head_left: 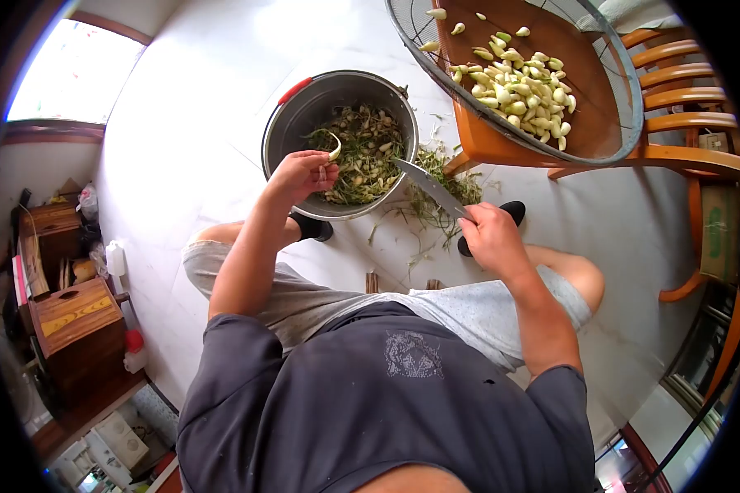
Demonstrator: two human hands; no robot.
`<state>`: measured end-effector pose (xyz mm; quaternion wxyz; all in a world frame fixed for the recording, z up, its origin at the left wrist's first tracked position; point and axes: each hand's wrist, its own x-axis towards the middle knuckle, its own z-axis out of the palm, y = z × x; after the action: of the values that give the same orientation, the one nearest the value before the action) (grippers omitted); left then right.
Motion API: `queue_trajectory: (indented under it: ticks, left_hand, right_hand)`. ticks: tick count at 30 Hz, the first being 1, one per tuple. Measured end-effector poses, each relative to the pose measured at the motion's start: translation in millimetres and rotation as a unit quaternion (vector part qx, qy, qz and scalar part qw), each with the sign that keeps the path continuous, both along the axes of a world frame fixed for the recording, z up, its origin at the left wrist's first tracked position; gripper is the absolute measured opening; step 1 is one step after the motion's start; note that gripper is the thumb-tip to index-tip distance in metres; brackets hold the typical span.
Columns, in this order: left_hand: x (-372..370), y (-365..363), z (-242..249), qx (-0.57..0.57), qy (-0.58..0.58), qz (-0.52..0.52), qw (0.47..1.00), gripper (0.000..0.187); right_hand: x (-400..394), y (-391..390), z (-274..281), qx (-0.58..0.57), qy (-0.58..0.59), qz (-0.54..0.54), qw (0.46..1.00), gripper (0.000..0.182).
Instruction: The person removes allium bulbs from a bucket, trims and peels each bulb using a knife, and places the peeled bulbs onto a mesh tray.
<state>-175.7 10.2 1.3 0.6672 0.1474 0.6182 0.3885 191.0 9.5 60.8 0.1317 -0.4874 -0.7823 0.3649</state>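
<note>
My left hand [306, 175] is over the left side of a grey metal bucket [273, 140], closed in a pinch on a small pale bulb [335, 148] with a curved stalk. My right hand [492, 234] grips a knife [436, 189] by its handle. Its broad blade slants up and left, the tip reaching over the bucket's right rim, apart from the bulb. Inside the bucket lie green and brown trimmings [366, 156] with pale pieces among them. A round mesh basket [635, 107] at the upper right holds a heap of peeled pale bulbs [522, 94].
The basket rests on a wooden chair [474, 135]. Stalk scraps [440, 197] lie on the white tiled floor [197, 123] right of the bucket, close to my right foot [514, 212]. A wooden cabinet [78, 316] stands at the left. The bucket has a red handle grip [294, 90].
</note>
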Motion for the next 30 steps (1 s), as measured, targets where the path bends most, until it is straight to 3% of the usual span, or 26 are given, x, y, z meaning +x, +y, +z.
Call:
queue_trajectory:
  ticks: [7,15,17,20,25,30]
  left_hand:
    - [51,-16,9,0.083,-0.187,-0.009,0.979,0.016]
    - [119,-21,18,0.041,-0.136,-0.043,0.989,0.014]
    - [125,-20,19,0.050,-0.150,-0.060,0.986,0.014]
    - [130,-16,19,0.074,-0.185,-0.089,0.976,0.012]
    - [133,-10,16,0.092,-0.188,-0.091,0.974,0.011]
    - [136,-6,14,0.110,-0.121,-0.105,0.981,0.012]
  right_hand:
    - [-6,-5,0,0.058,0.093,-0.027,0.994,0.018]
    - [-5,-8,-4,0.109,0.109,-0.012,0.988,0.018]
    - [-3,-9,-5,0.114,0.105,-0.016,0.988,0.017]
    - [3,-7,-4,0.135,0.003,0.025,0.991,0.018]
    - [6,-7,-1,0.172,0.025,0.022,0.985,0.019]
    - [8,-7,3,0.199,0.036,0.018,0.979,0.019]
